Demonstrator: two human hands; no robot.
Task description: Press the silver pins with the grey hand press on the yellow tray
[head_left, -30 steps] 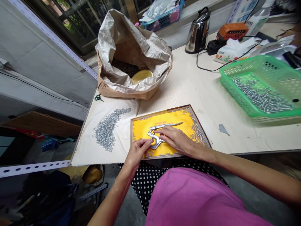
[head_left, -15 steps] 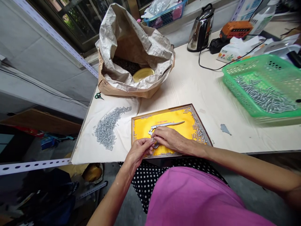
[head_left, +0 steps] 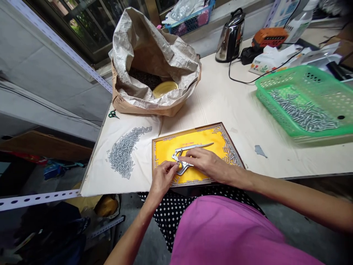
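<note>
A silver plier-like hand tool (head_left: 184, 168) with a spring and long handles lies on the yellow bottom of a shallow brown-rimmed tray (head_left: 173, 135). My left hand (head_left: 162, 179) is at the tray's near left part, thumb and forefinger pinched together beside the tool's head. Whatever is in that pinch is too small to make out. Over the tool's middle is my right hand (head_left: 206, 163), its fingers stretched toward the head and apart from the left fingertips. Small metal pins (head_left: 229, 149) lie along the tray's edges.
Left of the tray is a heap of metal pins (head_left: 121, 156) on a white cloth, near small scissors (head_left: 113, 114). Behind stands a large open sack (head_left: 149, 108) with a yellow dish (head_left: 165, 88). A green basket (head_left: 275, 114) of pins and a kettle (head_left: 231, 36) are to the right.
My right hand has drawn back rightward from the left fingertips, its fingers straightening and uncovering more of the tool. My left hand stays pinched nearby. The view has shifted slightly.
</note>
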